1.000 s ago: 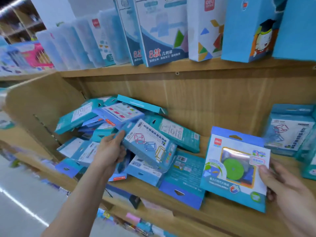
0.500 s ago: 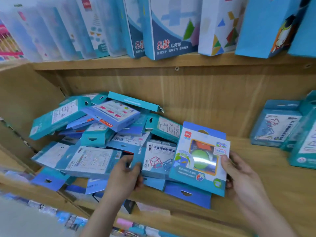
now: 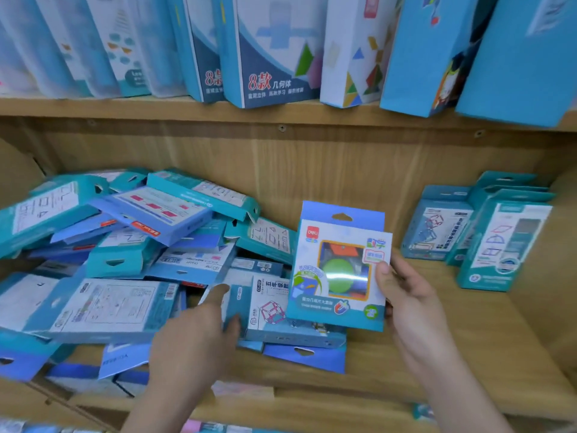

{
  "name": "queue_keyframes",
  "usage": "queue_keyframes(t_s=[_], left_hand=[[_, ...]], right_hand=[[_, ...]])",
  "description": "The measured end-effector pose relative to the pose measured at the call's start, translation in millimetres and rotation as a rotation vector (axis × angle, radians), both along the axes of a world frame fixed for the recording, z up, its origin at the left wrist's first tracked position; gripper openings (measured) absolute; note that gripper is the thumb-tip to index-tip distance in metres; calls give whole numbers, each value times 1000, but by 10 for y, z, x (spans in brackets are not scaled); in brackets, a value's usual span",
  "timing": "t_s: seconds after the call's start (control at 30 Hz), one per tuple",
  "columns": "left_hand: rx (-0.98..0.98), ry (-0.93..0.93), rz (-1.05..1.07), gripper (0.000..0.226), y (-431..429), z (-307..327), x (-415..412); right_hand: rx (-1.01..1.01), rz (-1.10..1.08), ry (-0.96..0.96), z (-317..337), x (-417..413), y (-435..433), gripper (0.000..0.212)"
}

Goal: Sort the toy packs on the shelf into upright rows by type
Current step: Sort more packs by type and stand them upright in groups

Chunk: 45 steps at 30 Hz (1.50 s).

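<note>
Left of the glossy windowed pack (image 3: 340, 267), nearest, the left hand (image 3: 199, 335) spreads thumb and forefinger across a cube-printed carton (image 3: 274, 314), grip unclear; the right hand (image 3: 409, 301) pinches the windowed pack's right edge, holding it upright. Farther left, flat cardboard packs (image 3: 125, 260) lie heaped on the wooden shelf (image 3: 437, 354); farther right, teal packs (image 3: 487, 239) stand upright.

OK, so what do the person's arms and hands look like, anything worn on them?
Both are bare. The left hand and right hand wear no gloves, and no ring shows. The left forearm and right forearm show no sleeve, watch or bracelet within the frame.
</note>
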<state>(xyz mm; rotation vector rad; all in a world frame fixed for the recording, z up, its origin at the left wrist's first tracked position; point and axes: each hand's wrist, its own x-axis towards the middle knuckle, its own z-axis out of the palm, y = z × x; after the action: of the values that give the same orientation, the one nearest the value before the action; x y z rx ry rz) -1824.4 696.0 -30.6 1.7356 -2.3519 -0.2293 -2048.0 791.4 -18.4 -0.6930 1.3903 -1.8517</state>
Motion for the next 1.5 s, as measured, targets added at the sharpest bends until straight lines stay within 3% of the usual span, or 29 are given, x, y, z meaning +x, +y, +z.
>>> queue_keyframes(t_s=[0.07,0.13,0.23,0.3,0.4,0.53,0.77,0.87,0.97,1.03,1.27,1.37,1.5], left_hand=[[-107,103,-27,42,23,154,-46],[-127,418,-119,40,84,315,-183],[-48,523,-254,64,173,442,-523],[86,570,-309,57,162,392,-699],[364,788,-314,38,88,252,-854],[291,714,-318,46,-4,150,-972],[210,608,-336,29,-75,187,-1206],[214,557,-417,29,-89,158,-1316],[140,458,-485,26,-8,141,-1446],[114,433,-534,23,56,130,-1525],[198,328,-733,21,179,102,-1653],[293,326,-841,20,30,114,-1750],[70,89,-767,44,-522,100,-1963]], right_hand=[[-16,-11,17,10,-30,13,24],[-27,-15,26,20,-45,27,25],[-49,18,38,27,-40,62,29],[-60,17,41,35,-44,91,30],[-45,-2,44,23,-102,129,27],[32,-36,135,-75,-231,127,27],[202,101,238,-345,-349,107,38],[177,54,394,-361,-411,59,70],[210,-91,518,-358,-475,-22,120],[224,-181,601,-338,-475,-51,135],[315,-291,803,-399,-580,39,112],[352,-340,841,-446,-709,125,115],[400,-403,876,-532,-865,181,121]])
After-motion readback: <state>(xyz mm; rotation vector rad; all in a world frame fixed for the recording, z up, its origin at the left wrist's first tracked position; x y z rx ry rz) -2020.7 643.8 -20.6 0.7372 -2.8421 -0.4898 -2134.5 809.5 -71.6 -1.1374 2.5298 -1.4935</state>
